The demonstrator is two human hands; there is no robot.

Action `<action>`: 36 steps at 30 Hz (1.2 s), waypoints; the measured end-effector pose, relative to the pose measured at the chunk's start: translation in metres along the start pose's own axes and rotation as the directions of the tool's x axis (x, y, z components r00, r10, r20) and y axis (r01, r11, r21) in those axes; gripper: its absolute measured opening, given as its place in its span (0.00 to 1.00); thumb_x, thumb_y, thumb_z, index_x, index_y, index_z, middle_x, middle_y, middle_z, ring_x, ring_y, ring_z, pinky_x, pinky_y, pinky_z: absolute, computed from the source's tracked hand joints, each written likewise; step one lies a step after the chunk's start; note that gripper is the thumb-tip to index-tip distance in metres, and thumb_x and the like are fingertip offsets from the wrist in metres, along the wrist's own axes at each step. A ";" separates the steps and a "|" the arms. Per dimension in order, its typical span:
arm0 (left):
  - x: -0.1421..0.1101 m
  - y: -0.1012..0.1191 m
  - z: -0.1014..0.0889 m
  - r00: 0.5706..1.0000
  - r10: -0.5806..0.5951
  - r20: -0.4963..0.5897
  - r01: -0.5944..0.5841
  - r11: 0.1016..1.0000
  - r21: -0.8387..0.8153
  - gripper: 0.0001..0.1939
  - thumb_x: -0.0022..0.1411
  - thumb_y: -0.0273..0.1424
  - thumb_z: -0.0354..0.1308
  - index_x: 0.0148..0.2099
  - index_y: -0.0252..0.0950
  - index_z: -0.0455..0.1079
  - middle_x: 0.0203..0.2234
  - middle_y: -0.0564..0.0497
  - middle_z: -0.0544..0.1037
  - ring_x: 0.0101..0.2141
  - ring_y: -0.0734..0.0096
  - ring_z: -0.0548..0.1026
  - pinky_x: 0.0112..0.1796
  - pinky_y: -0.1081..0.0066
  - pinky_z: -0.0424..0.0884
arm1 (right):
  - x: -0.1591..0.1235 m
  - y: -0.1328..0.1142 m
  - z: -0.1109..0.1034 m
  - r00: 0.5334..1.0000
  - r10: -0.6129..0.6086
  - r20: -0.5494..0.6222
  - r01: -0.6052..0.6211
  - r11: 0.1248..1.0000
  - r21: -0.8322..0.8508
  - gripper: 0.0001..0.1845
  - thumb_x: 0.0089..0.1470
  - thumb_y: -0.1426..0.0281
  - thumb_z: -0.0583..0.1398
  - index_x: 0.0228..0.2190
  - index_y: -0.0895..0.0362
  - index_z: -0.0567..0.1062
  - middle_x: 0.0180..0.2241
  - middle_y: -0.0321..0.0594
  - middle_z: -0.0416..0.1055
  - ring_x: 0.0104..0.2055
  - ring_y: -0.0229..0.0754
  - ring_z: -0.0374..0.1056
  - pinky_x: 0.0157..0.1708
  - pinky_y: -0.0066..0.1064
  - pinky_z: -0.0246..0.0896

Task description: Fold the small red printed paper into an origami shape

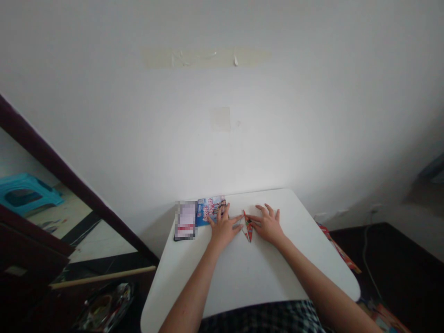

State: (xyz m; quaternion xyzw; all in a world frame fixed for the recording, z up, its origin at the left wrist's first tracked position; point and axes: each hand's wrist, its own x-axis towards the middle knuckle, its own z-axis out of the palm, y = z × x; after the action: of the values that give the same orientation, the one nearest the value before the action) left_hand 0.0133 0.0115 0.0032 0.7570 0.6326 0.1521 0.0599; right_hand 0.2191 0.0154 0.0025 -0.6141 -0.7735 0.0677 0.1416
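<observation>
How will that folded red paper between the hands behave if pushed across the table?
The folded paper looks thin and light, so it would probably slide easily on the smooth white table. Its narrow pointed shape likely bends or unfolds if pressed unevenly.

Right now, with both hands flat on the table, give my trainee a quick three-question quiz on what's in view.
1. True or false: the folded red paper lies between the left hand and the right hand.
2. Which lies nearest the left hand? A) blue stool B) blue printed leaflet C) plaid cloth
3. Fill in: both hands rest with fingers spread on the white ____.

Key: 1 true, fingertips of both touch it. 2 B, its fingers overlap the leaflet's edge. 3 table.
</observation>
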 end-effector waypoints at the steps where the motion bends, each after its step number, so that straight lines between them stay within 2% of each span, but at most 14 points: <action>1: 0.001 -0.001 0.000 1.000 0.000 0.013 0.000 1.000 0.003 0.22 0.61 0.51 0.56 0.58 0.71 0.65 0.71 0.59 0.49 0.68 0.36 0.46 0.56 0.21 0.36 | 0.001 -0.001 0.001 1.000 0.001 0.007 -0.001 1.000 -0.015 0.19 0.62 0.55 0.56 0.53 0.28 0.70 0.67 0.35 0.51 0.70 0.62 0.37 0.61 0.73 0.29; 6: 0.004 -0.003 -0.002 0.997 -0.010 0.075 0.009 1.000 0.019 0.25 0.61 0.54 0.53 0.61 0.71 0.61 0.72 0.57 0.47 0.69 0.39 0.44 0.56 0.22 0.35 | 0.005 -0.007 0.003 0.999 0.005 0.040 -0.003 0.998 -0.059 0.23 0.63 0.58 0.53 0.58 0.27 0.64 0.69 0.35 0.47 0.71 0.61 0.34 0.60 0.73 0.26; 10: 0.005 -0.004 -0.001 0.998 0.004 0.068 -0.005 1.000 0.007 0.25 0.61 0.54 0.53 0.60 0.71 0.62 0.71 0.57 0.48 0.69 0.39 0.43 0.56 0.22 0.34 | 0.006 -0.009 0.004 0.999 0.004 0.040 -0.002 0.998 -0.057 0.24 0.63 0.59 0.52 0.59 0.28 0.62 0.70 0.37 0.46 0.72 0.61 0.33 0.61 0.73 0.25; 18: 0.001 0.000 0.002 1.000 0.009 -0.017 -0.009 1.000 -0.028 0.17 0.62 0.49 0.56 0.53 0.63 0.73 0.69 0.57 0.55 0.67 0.43 0.49 0.59 0.26 0.41 | -0.002 -0.002 0.002 0.998 -0.060 -0.005 0.061 0.997 0.046 0.22 0.59 0.63 0.59 0.54 0.31 0.71 0.66 0.35 0.53 0.70 0.56 0.39 0.63 0.69 0.27; 21: 0.001 0.001 0.001 1.000 0.002 -0.006 -0.002 1.000 -0.017 0.20 0.60 0.50 0.58 0.55 0.64 0.72 0.69 0.58 0.54 0.67 0.43 0.48 0.59 0.26 0.40 | -0.002 0.000 0.001 0.997 -0.078 -0.007 0.078 0.994 0.075 0.20 0.57 0.62 0.60 0.51 0.32 0.73 0.65 0.34 0.55 0.70 0.56 0.40 0.63 0.69 0.27; 24: 0.002 0.001 0.000 1.000 -0.021 0.014 0.021 1.000 0.006 0.23 0.60 0.52 0.57 0.58 0.67 0.68 0.71 0.59 0.51 0.67 0.41 0.47 0.59 0.25 0.38 | -0.002 -0.001 0.003 0.997 -0.066 -0.028 0.067 0.996 0.057 0.18 0.60 0.59 0.57 0.51 0.34 0.74 0.65 0.35 0.55 0.69 0.56 0.40 0.64 0.68 0.28; 29: 0.003 0.001 -0.003 0.999 -0.015 0.037 0.014 1.000 0.025 0.25 0.60 0.53 0.56 0.60 0.70 0.64 0.71 0.59 0.48 0.68 0.37 0.44 0.58 0.24 0.36 | -0.002 -0.004 0.004 0.998 -0.068 -0.016 0.067 0.997 -0.025 0.21 0.63 0.59 0.54 0.56 0.32 0.69 0.67 0.36 0.52 0.70 0.58 0.38 0.63 0.70 0.27; 36: 0.003 0.001 0.000 1.000 0.000 -0.009 0.001 1.000 0.029 0.25 0.60 0.53 0.56 0.60 0.68 0.64 0.71 0.56 0.49 0.68 0.39 0.47 0.58 0.25 0.36 | -0.002 -0.006 0.004 0.995 -0.096 0.007 0.096 0.992 -0.084 0.23 0.65 0.58 0.50 0.60 0.31 0.62 0.68 0.39 0.50 0.70 0.59 0.38 0.62 0.70 0.25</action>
State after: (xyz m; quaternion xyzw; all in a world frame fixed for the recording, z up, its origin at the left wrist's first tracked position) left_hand 0.0142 0.0140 0.0042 0.7569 0.6353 0.1464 0.0459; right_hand 0.2132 0.0124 0.0002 -0.5816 -0.8044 0.0291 0.1174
